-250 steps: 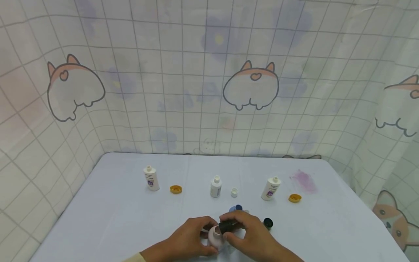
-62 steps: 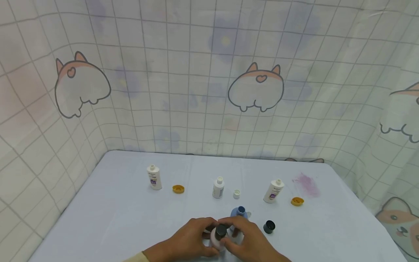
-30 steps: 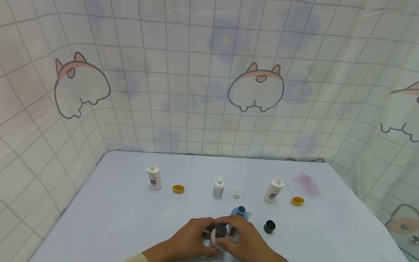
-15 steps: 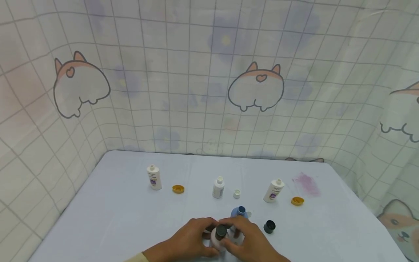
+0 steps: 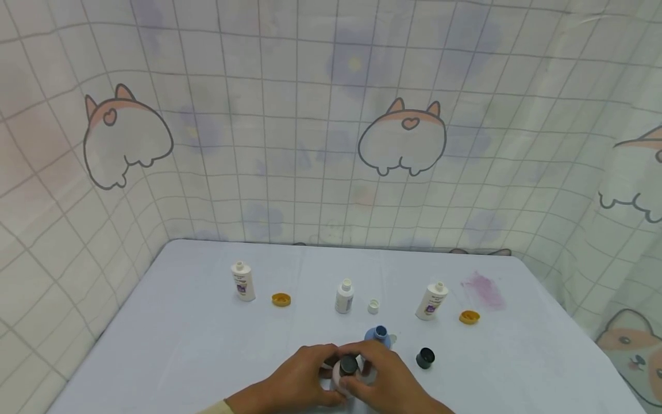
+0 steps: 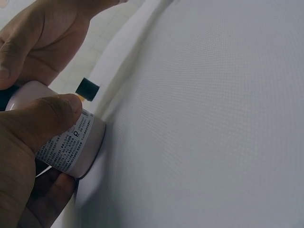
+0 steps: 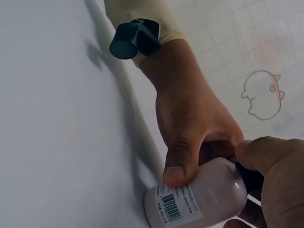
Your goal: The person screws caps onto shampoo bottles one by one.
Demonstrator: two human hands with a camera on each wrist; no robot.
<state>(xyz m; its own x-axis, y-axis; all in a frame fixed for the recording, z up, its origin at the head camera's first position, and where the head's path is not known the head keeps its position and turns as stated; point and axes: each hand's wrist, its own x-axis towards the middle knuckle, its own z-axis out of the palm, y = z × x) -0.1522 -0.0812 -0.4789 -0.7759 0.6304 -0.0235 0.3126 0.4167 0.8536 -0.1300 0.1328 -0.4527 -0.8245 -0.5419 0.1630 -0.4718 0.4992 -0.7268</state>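
A pale pink bottle (image 7: 221,190) with a printed barcode label stands on the table at the near middle. My left hand (image 5: 297,376) grips its body, thumb across one side. On the bottle's neck sits a black cap (image 5: 349,364), which my right hand (image 5: 388,374) pinches between thumb and fingers. Just behind the right hand is an uncapped blue bottle (image 5: 373,336), partly hidden by that hand. To its right a loose black cap (image 5: 426,358) lies on the table.
Farther back stand three uncapped white bottles: left (image 5: 243,282), middle (image 5: 344,298) and right (image 5: 431,302). Beside them lie two yellow caps, left (image 5: 281,299) and right (image 5: 469,317), and a small white cap (image 5: 373,306). A pink stain (image 5: 485,290) marks the white tablecloth.
Earlier the right hand held the black cap tilted beside the pink bottle's open mouth; now it sits on the neck. In recent frames the right fingers shift back and forth around it.
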